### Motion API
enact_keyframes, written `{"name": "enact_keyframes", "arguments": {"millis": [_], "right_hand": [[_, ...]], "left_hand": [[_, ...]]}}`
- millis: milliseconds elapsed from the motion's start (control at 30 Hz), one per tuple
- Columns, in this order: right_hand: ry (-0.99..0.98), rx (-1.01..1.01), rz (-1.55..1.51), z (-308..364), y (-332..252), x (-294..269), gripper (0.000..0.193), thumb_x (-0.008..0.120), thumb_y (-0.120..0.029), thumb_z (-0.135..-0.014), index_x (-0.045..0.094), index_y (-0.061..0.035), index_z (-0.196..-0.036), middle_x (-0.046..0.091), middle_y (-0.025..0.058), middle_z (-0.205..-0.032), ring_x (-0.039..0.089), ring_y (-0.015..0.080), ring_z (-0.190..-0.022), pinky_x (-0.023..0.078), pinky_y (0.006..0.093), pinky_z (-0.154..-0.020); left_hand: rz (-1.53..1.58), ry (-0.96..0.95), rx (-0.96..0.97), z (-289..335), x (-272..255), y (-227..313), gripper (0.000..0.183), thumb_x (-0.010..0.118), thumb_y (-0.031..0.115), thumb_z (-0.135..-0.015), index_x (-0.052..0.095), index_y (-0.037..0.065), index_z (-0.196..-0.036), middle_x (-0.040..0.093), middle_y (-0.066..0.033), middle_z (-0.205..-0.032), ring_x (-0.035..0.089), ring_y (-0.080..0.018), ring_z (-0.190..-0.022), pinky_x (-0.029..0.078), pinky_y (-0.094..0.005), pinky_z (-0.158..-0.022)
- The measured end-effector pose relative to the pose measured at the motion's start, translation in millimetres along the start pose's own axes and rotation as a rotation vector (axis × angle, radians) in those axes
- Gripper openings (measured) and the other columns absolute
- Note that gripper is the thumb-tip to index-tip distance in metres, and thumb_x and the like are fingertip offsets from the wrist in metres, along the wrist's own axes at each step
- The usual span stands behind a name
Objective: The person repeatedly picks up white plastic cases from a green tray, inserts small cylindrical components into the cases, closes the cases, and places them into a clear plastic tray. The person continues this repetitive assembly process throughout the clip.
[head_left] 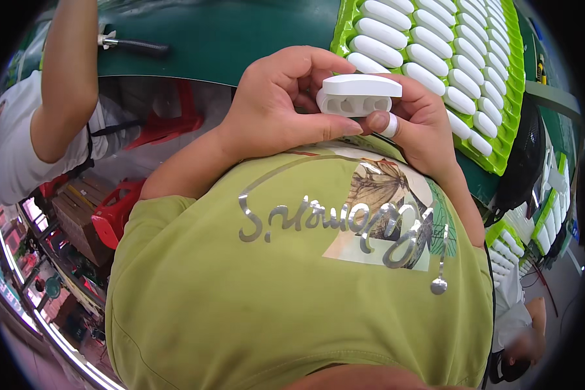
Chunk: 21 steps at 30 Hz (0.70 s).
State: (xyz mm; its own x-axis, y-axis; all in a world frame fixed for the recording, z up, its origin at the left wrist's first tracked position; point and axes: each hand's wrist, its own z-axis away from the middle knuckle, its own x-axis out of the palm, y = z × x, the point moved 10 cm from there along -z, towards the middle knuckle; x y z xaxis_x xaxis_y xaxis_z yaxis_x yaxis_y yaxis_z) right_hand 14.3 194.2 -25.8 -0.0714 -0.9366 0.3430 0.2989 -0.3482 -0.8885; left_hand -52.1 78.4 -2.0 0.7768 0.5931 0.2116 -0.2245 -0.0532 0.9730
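Between my two hands, just in front of my chest, is a white earbud charging case [363, 86]. Its lid is raised, and rounded hollows show in the body below. My left hand [266, 104] grips the case from the left, with the thumb beneath it and the index finger reaching over the top. From the other side my right hand [429, 127] holds its right end, thumb at the lower corner. A white band [390, 125] wraps the right thumb. Some of the right fingers are hidden behind the case.
A bright green tray [515, 97] with rows of white oblong cases lies just beyond my right hand on the dark green table [240, 32]. A black-handled tool [136, 45] rests at the far left. Another person's arm [68, 84] and a red stool [120, 208] are at left.
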Motion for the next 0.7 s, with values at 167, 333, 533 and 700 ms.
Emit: {"name": "enact_keyframes", "arguments": {"millis": [167,333,533,700], "right_hand": [[0.004,-0.032,0.107,3.9,5.2,-5.1,0.049,0.076,-0.018,-0.086,0.056,0.0051,-0.125,0.066,0.0099,-0.111,0.064,0.0154,-0.096,0.053,0.0289,-0.083],[-0.006,-0.014,0.027,-0.9,16.4,-16.4,0.034,0.069,-0.011,-0.091,0.058,0.0045,-0.120,0.067,0.0097,-0.106,0.065,0.0150,-0.088,0.055,0.0278,-0.075],[0.068,-0.156,0.381,-2.9,-9.5,-13.1,0.026,0.064,-0.001,-0.091,0.060,0.0050,-0.116,0.067,0.0065,-0.101,0.063,0.0104,-0.086,0.052,0.0238,-0.076],[0.082,-0.198,0.518,1.0,-7.0,-21.6,0.028,0.062,0.002,-0.090,0.060,0.0060,-0.118,0.066,0.0072,-0.102,0.062,0.0105,-0.086,0.051,0.0239,-0.078]], "left_hand": [[0.015,-0.024,-0.100,-0.3,0.3,-22.6,0.052,0.082,0.003,-0.075,0.057,0.002,-0.121,0.064,-0.0070,-0.113,0.063,-0.0129,-0.101,0.054,-0.0275,-0.082],[0.097,-0.069,-0.094,-5.1,9.6,-29.6,0.043,0.076,0.000,-0.080,0.057,-0.001,-0.119,0.065,-0.0086,-0.110,0.064,-0.0148,-0.102,0.055,-0.0298,-0.085],[-0.122,-0.084,-0.063,-18.7,2.6,-27.3,0.030,0.072,0.002,-0.082,0.064,-0.001,-0.111,0.064,-0.0073,-0.101,0.064,-0.0130,-0.088,0.053,-0.0270,-0.076],[-0.342,-0.092,0.048,-18.6,6.3,-21.3,0.026,0.071,0.002,-0.077,0.068,0.001,-0.103,0.063,-0.0095,-0.094,0.065,-0.0177,-0.083,0.051,-0.0297,-0.072]]}}
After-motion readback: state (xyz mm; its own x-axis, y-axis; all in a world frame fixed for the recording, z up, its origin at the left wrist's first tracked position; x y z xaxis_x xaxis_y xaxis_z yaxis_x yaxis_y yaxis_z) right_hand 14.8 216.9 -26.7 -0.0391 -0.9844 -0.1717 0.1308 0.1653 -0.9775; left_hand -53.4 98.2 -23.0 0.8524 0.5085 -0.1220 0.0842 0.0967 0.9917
